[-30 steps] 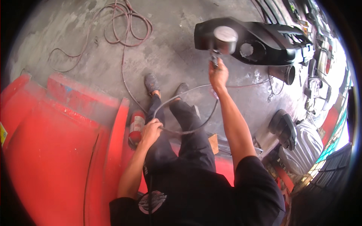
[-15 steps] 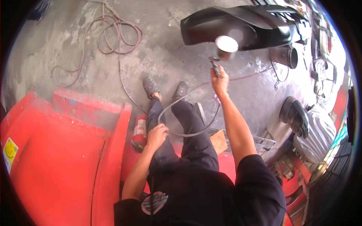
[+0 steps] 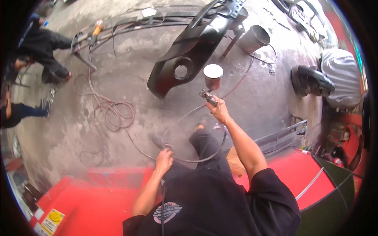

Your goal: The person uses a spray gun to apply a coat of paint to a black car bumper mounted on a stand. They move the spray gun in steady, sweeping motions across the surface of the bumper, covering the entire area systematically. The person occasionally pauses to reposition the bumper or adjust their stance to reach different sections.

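My right hand [image 3: 219, 111] is raised in front of me, gripping a spray gun [image 3: 210, 84] with a white-lidded cup on top. The gun points toward a glossy black car bumper [image 3: 188, 55] resting on a stand over the concrete floor. A thin black air hose [image 3: 197, 159] loops down from the gun across my legs. My left hand [image 3: 163, 160] is closed around that hose, low by my left knee. A haze of paint mist hangs over the floor near my feet.
Red body panels [image 3: 98, 200] lie at my feet. A coiled reddish hose [image 3: 112, 112] trails over the floor at the left. A metal bucket [image 3: 254, 38] stands by the bumper. Two people [image 3: 41, 47] crouch at the far left. A wrapped seat [image 3: 340, 76] sits at the right.
The view has swung round, so the bumper now sits farther ahead and to the left. My right hand still holds the gun up; my left hand has slid along the hose.
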`<state>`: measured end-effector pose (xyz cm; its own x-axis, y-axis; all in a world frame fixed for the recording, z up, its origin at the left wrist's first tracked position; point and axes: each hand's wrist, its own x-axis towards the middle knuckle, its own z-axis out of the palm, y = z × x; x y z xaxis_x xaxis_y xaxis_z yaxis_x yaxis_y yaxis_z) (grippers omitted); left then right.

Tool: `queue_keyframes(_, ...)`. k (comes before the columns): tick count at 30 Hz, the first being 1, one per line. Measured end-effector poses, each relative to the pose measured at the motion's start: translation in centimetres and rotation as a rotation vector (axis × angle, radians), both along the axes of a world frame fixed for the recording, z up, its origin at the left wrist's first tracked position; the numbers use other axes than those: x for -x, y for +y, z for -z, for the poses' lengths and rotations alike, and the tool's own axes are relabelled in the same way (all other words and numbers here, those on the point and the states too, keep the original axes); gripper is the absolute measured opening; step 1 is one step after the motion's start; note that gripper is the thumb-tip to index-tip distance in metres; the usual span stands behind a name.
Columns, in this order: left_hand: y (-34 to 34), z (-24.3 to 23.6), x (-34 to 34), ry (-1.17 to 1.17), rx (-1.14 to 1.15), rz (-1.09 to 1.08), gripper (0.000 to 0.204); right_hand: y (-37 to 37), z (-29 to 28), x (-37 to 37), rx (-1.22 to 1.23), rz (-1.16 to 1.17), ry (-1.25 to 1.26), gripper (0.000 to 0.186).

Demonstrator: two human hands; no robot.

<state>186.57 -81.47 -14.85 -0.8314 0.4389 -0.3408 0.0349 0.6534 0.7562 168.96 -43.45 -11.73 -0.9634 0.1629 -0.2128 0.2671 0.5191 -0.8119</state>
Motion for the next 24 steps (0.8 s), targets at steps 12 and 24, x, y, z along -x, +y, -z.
queue_keyframes(12,26.5,-6.0,12.0,0.201,0.071,-0.161,0.033,30.6,-8.3,25.3,-0.499,0.209,0.637,0.027)
queue_keyframes(24,37.3,-7.0,20.2,0.104,-0.077,0.037,0.028,31.7,-7.1,21.9,0.227,-0.469,0.333,0.036)
